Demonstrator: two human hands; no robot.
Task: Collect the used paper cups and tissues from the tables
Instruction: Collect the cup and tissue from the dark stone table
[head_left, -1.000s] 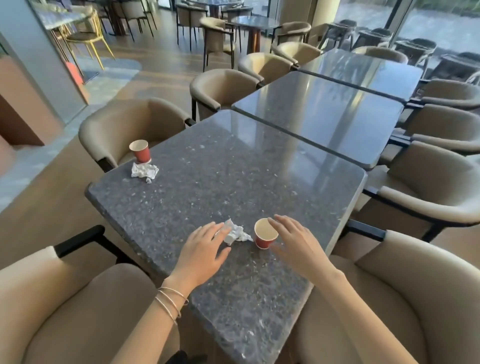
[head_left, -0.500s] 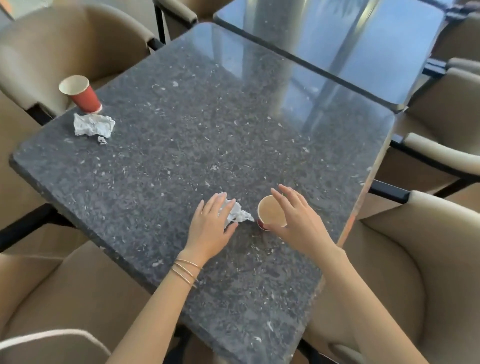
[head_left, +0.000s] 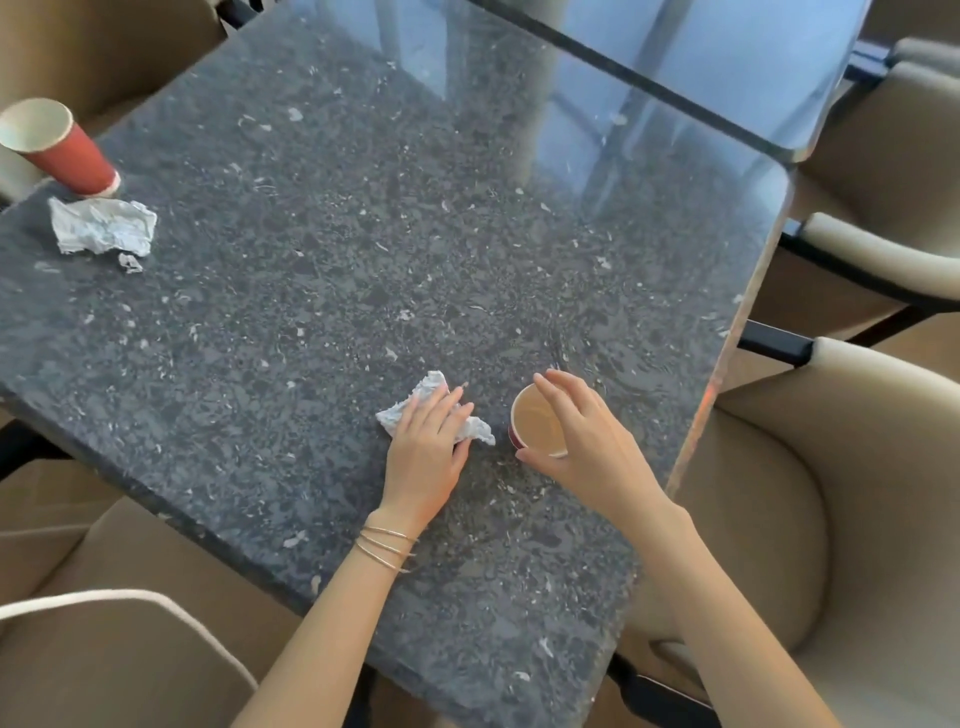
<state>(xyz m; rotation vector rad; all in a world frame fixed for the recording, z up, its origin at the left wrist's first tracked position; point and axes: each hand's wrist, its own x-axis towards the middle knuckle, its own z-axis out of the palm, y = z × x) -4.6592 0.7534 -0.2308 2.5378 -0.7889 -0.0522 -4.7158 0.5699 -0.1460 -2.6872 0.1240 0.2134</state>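
The desk, a dark speckled stone top, fills most of the view. Beige chairs stand round it at 3, 7 and 11 o'clock.

Step in hand, by my judgement: pickup of the first cup-and-tissue pair, both hands working at once. The second pair is not yet collected.

My forearms enter from 6 o'clock and reach toward the desk's 5 o'clock area.

My right hand arches over the near cup, which stands upright at 5 o'clock. The fingers curl over the rim's far side and the thumb sits against its near side, so the hand grips the cup by the rim.

My left hand lies palm down on the near tissue, just beside the cup at its 9 o'clock. The fingers are straight and press the paper flat. It has hold of nothing yet.

The far cup stands at the desk's 10 o'clock corner. The far tissue lies crumpled just beside it on the near side.

Next move calls for:
1. Curling the left fingers to bunch the tissue.
2. Lifting the cup straight up, since any dregs could spill.
3. Reaching to 10 o'clock for the second pair.
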